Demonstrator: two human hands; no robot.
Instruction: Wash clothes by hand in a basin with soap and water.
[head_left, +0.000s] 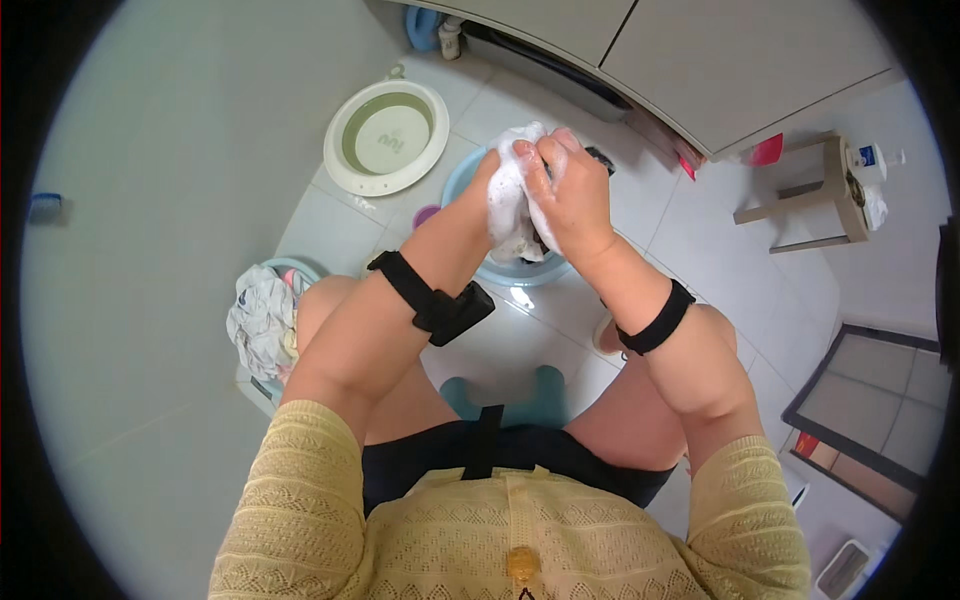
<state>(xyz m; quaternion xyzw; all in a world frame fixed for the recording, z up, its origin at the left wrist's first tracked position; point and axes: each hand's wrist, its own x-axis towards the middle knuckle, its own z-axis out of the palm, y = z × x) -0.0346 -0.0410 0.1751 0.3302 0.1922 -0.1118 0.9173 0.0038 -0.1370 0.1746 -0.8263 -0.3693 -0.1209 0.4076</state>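
Note:
Thick white suds cover a wet cloth (508, 196) that I hold in both hands above a light blue basin (516, 276). My left hand (491, 166) grips it from the left side, mostly hidden under foam. My right hand (571, 184) is closed around the cloth's right side, fingers bent and foamy. The two hands are close together at the top of the cloth. Its lower end hangs down into the basin, where some dark fabric shows beneath. What else lies in the basin is hidden by my hands and forearms.
A round green and white basin (436, 154) stands on the tiles at the upper left, beside the wall. Crumpled white laundry (261, 319) fills a tub by my left leg. A small stool (838, 196) holds a pump bottle at the right. Cabinets (720, 67) border the far side.

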